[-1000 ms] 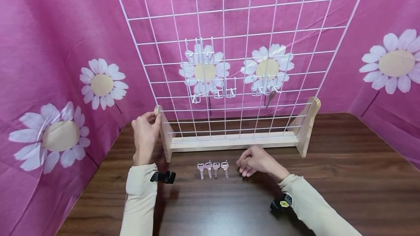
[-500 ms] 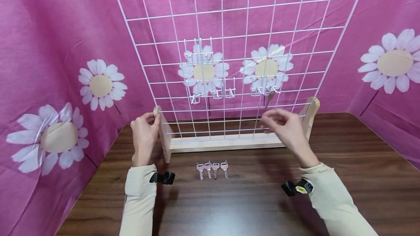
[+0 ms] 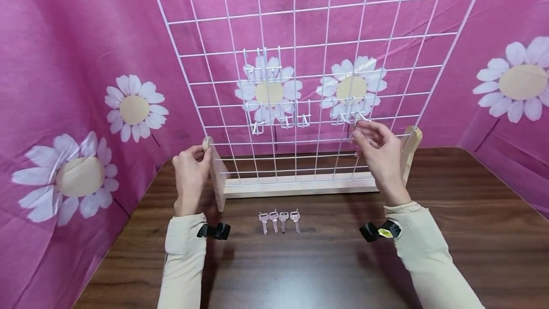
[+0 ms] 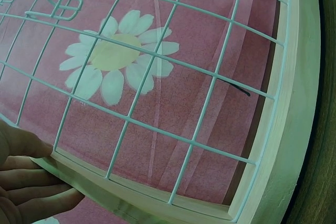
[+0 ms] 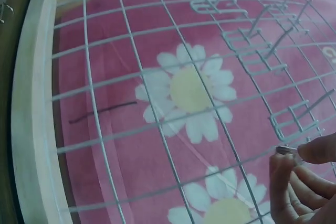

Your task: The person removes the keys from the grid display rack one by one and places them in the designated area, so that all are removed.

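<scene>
My left hand (image 3: 191,175) grips the top of the left wooden upright (image 3: 216,175) of a stand, and the left wrist view shows the fingers (image 4: 37,182) on the wood. The stand carries a white wire grid (image 3: 296,51). At the lower right of the grid, my right hand (image 3: 379,159) is raised just under a wire hook (image 3: 358,117). Thumb and fingertips pinch a small metal key (image 5: 286,150), seen edge-on in the right wrist view, close beneath a hook (image 5: 296,124). In the head view the fingers hide this key. Several keys (image 3: 283,221) lie in a row on the table.
More white hooks hang on the grid: an upper group (image 3: 262,68), a lower group (image 3: 286,120) and others (image 3: 339,116) beside the right hand. A wooden crossbar (image 3: 296,186) joins the uprights on the brown table (image 3: 274,271). A pink flowered cloth (image 3: 86,37) stands behind.
My right hand has risen from the table beside the row of keys, moving right to the key that hung on the lower right hook, and now pinches it. The left hand stays put.
</scene>
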The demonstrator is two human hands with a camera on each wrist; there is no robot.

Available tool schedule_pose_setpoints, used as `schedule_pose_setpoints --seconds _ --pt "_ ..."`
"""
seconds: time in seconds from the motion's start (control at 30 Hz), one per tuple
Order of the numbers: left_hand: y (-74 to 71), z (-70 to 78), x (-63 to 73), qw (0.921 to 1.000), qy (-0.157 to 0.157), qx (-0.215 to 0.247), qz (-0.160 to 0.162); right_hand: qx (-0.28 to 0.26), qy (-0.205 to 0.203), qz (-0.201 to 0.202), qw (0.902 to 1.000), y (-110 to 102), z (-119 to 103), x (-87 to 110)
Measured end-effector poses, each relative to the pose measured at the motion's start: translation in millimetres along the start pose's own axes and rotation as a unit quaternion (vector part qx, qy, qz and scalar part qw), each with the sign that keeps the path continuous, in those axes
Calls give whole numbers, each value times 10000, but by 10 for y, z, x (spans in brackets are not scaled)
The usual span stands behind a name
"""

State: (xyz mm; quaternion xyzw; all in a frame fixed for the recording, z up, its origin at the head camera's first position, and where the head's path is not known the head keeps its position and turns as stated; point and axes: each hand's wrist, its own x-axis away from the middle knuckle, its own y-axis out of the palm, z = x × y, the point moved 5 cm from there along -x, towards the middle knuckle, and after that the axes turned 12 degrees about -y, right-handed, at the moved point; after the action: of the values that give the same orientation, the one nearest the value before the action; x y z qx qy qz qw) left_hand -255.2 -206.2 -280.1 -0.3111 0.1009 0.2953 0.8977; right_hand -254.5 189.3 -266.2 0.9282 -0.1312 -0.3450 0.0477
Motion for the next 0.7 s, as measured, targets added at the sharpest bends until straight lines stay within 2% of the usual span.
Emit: schedule_pose_setpoints --seconds 0.27,0.37,0.5,0.7 --pt "-8 11 -4 10000 67 4 -6 -851 186 426 9953 -15 -30 5" --pt "-8 13 -2 10000 58 -1 12 -1078 59 267 9938 -37 -56 -7" --pt "-13 16 -1 10000 55 -32 9 -1028 -129 -45 9946 -55 -128 -10" --pt "-7 16 -3 10000 42 -39 -13 -853 15 -425 9955 -75 -212 27"
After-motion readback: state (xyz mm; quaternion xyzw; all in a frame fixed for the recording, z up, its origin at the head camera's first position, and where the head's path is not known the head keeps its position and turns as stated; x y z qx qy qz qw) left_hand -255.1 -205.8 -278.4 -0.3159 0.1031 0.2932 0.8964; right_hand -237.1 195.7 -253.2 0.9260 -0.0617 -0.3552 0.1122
